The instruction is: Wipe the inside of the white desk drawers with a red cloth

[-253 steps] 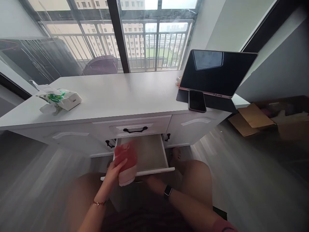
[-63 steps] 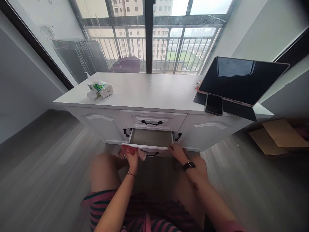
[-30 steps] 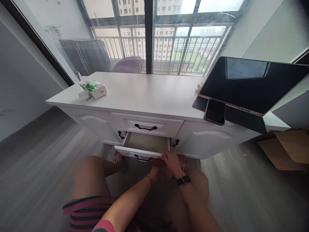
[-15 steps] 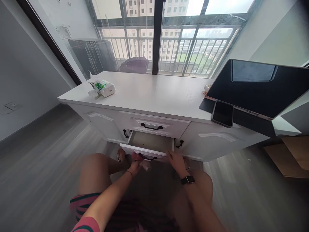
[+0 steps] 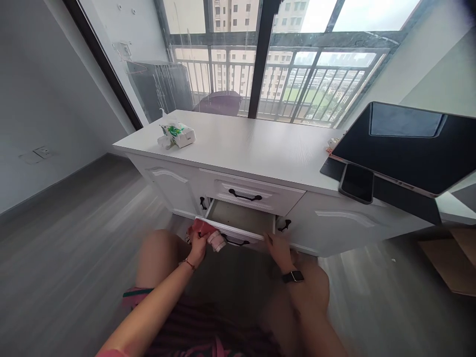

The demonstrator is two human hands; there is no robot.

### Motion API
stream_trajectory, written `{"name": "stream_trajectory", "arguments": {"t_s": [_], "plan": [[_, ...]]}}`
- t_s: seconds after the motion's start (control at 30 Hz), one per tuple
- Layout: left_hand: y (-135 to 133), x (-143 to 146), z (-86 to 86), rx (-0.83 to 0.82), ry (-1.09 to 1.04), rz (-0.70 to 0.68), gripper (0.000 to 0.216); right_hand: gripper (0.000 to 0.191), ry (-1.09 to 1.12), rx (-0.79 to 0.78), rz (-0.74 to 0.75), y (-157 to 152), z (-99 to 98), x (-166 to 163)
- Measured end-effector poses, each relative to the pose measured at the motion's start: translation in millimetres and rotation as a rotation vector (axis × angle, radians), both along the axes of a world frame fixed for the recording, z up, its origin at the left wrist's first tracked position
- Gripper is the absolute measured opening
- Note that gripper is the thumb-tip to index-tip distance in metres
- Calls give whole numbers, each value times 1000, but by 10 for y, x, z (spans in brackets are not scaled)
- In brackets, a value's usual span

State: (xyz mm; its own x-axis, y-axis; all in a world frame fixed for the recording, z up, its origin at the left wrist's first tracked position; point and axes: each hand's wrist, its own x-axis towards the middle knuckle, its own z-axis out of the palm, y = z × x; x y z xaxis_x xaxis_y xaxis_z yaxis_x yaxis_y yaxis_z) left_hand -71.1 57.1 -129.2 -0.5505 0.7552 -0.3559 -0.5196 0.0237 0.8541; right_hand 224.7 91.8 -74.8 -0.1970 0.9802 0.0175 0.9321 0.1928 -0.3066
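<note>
a white tissue pack with green print lies toward the left end of the white worktop. at the right end a dark screen leans back over a flat dark sheet, with a phone lying across the sheet near the front edge. beyond the window glass stand a railing, pale tall buildings and a rounded purple thing. brown cardboard sits low on the right; a socket is set in the left wall, above the grey floor.
</note>
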Motion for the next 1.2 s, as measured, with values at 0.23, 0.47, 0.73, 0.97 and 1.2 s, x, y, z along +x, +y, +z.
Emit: {"name": "stream_trajectory", "arguments": {"t_s": [0.23, 0.47, 0.73, 0.97, 1.2], "plan": [[-28, 502, 334, 39, -79, -145, 49, 57, 35, 71, -9, 30, -72, -10], [-75, 904, 408, -36, -231, -311, 37, 62, 102, 158, -16, 36, -125, -25], [-434, 506, 524, -97, -243, -352, 22, 41, 235, 249, 206, -74, -106, -393], [-773, 69, 458, -203, -233, -295, 28, 44, 147, -177, 416, -200, -385, -943], [-742, -48, 501, -164, -341, -293, 19, 33, 161, -190, 297, -46, -522, -1103]]}}
